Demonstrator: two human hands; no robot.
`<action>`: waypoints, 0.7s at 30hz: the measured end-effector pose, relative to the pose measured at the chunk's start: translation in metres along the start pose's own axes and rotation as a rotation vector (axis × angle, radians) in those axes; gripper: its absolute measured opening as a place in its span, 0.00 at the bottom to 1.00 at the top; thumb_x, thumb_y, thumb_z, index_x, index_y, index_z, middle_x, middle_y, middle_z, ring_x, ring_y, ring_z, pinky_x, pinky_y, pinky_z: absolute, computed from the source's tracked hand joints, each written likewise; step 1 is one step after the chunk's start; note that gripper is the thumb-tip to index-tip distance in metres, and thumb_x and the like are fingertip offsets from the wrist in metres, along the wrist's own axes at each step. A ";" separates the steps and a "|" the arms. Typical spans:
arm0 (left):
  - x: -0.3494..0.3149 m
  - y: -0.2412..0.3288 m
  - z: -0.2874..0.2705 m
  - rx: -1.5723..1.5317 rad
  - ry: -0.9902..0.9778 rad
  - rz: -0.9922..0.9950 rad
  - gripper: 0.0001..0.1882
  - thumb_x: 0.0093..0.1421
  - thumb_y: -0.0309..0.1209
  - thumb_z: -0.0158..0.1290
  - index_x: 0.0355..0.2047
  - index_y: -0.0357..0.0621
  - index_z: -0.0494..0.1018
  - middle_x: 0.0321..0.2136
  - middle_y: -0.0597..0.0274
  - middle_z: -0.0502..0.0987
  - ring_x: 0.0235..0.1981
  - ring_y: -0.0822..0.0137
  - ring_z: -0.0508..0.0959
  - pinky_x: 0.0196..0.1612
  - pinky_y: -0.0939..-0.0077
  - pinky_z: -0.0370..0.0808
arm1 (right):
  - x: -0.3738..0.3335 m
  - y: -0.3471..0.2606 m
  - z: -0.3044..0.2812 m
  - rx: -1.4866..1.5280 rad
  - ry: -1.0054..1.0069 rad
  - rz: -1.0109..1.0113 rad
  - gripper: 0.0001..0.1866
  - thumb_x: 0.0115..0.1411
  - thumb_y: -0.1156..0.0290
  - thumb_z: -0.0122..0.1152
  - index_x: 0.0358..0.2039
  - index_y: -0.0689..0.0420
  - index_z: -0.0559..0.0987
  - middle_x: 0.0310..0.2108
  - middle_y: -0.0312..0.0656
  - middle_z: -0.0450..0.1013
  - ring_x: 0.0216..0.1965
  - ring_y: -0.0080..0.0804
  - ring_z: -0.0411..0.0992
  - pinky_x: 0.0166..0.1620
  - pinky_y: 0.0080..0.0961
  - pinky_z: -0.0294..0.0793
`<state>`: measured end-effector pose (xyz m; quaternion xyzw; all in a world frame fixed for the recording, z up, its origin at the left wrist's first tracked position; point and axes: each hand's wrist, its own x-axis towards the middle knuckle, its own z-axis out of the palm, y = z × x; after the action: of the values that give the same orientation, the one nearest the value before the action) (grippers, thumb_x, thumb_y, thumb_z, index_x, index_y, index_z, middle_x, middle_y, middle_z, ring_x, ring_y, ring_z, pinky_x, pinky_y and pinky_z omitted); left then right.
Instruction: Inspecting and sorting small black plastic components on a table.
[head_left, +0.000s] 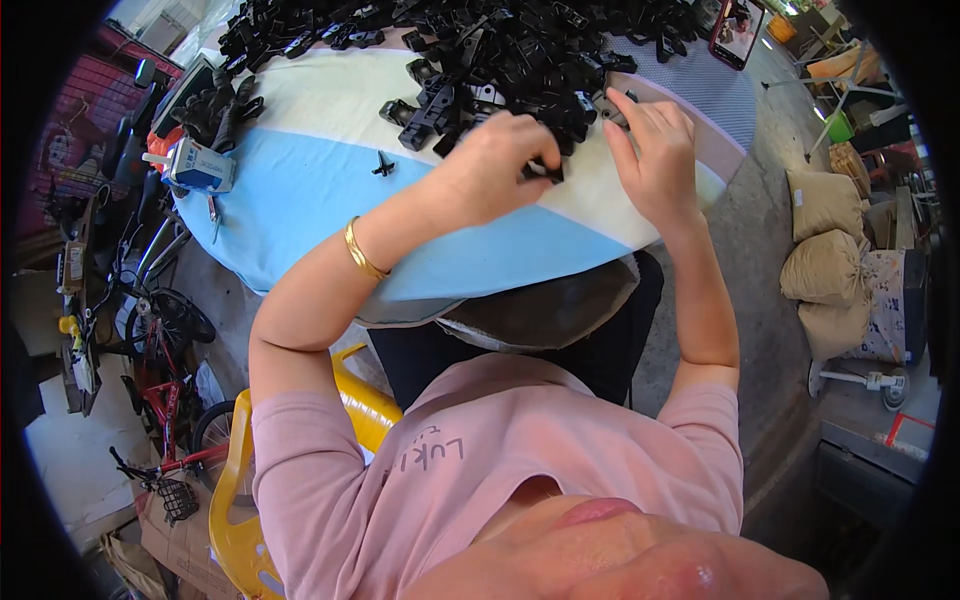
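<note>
My left hand (497, 163), a gold bangle on its wrist, is curled over the near edge of the black heap. Its fingers are closed on a small black plastic part (543, 172). To the right, my right hand (657, 150) pinches a small grey-and-black piece (612, 108) between thumb and fingers; its exact kind is unclear. Beyond both hands lies a large heap of black plastic parts (500, 55), spread along the far side of the table. One small black cross-shaped part (383, 164) lies alone on the blue cloth, left of my left hand.
The round table has a blue, cream and pink cloth (300, 190). At its left stand a blue-and-white box (202, 167) and dark gloves (218, 110); a phone (737, 32) is at the far right. A yellow chair (240, 500), bicycles (165, 400) and tan sacks (825, 265) surround me.
</note>
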<state>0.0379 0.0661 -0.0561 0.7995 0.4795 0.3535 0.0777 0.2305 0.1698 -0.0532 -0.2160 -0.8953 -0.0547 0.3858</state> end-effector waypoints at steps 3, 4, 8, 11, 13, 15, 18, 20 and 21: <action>-0.004 0.011 0.010 -0.229 -0.087 -0.151 0.14 0.45 0.22 0.58 0.34 0.39 0.70 0.30 0.59 0.72 0.29 0.64 0.72 0.32 0.76 0.71 | -0.011 -0.012 -0.013 0.197 -0.049 0.014 0.15 0.48 0.72 0.60 0.38 0.61 0.77 0.28 0.40 0.73 0.31 0.36 0.69 0.38 0.30 0.65; -0.002 0.013 0.011 -0.278 -0.070 -0.206 0.15 0.45 0.22 0.58 0.35 0.38 0.70 0.30 0.59 0.72 0.29 0.65 0.72 0.33 0.76 0.71 | -0.015 -0.016 -0.017 0.199 -0.054 0.019 0.15 0.48 0.72 0.60 0.38 0.61 0.77 0.28 0.40 0.73 0.31 0.36 0.69 0.38 0.30 0.65; 0.000 0.015 0.006 -0.249 -0.098 -0.286 0.17 0.44 0.21 0.59 0.37 0.38 0.69 0.30 0.59 0.71 0.29 0.68 0.72 0.33 0.76 0.72 | -0.027 -0.025 -0.030 0.218 -0.298 0.159 0.19 0.45 0.75 0.62 0.41 0.59 0.75 0.26 0.41 0.70 0.27 0.36 0.69 0.34 0.28 0.67; -0.004 0.012 0.010 -0.254 -0.106 -0.266 0.18 0.43 0.21 0.60 0.37 0.38 0.70 0.31 0.59 0.70 0.29 0.68 0.73 0.33 0.77 0.72 | -0.017 -0.027 -0.040 0.435 -0.476 0.228 0.21 0.44 0.77 0.62 0.42 0.58 0.74 0.25 0.42 0.69 0.27 0.36 0.69 0.33 0.27 0.69; -0.004 0.010 0.011 -0.240 -0.102 -0.249 0.18 0.44 0.21 0.60 0.37 0.38 0.70 0.31 0.59 0.70 0.29 0.68 0.73 0.33 0.77 0.71 | -0.013 -0.022 -0.038 0.518 -0.534 0.194 0.21 0.44 0.78 0.61 0.42 0.58 0.74 0.25 0.42 0.69 0.27 0.36 0.69 0.33 0.28 0.69; -0.004 0.011 0.013 -0.259 -0.097 -0.266 0.17 0.44 0.21 0.60 0.36 0.38 0.71 0.31 0.60 0.70 0.29 0.67 0.73 0.33 0.78 0.72 | -0.013 -0.010 -0.030 0.404 -0.522 0.016 0.19 0.45 0.78 0.61 0.41 0.58 0.74 0.26 0.42 0.69 0.28 0.35 0.69 0.34 0.27 0.69; -0.002 0.016 0.009 -0.219 -0.105 -0.271 0.16 0.43 0.24 0.58 0.35 0.37 0.72 0.32 0.52 0.72 0.36 0.53 0.73 0.43 0.68 0.70 | -0.005 -0.003 -0.032 0.336 -0.461 -0.064 0.18 0.45 0.79 0.60 0.40 0.60 0.75 0.26 0.42 0.69 0.27 0.35 0.69 0.34 0.27 0.69; -0.003 0.015 0.010 -0.218 -0.096 -0.274 0.16 0.43 0.25 0.58 0.35 0.38 0.72 0.32 0.53 0.72 0.37 0.53 0.73 0.43 0.68 0.70 | -0.006 0.000 -0.029 0.425 -0.463 0.004 0.16 0.45 0.79 0.61 0.39 0.61 0.75 0.27 0.43 0.70 0.27 0.36 0.69 0.33 0.27 0.69; -0.004 0.014 0.011 -0.217 -0.089 -0.274 0.16 0.43 0.25 0.59 0.35 0.38 0.72 0.32 0.53 0.72 0.37 0.53 0.72 0.42 0.67 0.70 | -0.007 0.001 -0.027 0.512 -0.463 0.075 0.15 0.45 0.79 0.62 0.37 0.62 0.76 0.28 0.44 0.70 0.27 0.37 0.69 0.33 0.27 0.68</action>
<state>0.0535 0.0576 -0.0598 0.7283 0.5392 0.3535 0.2320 0.2532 0.1606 -0.0394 -0.1515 -0.9352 0.2362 0.2158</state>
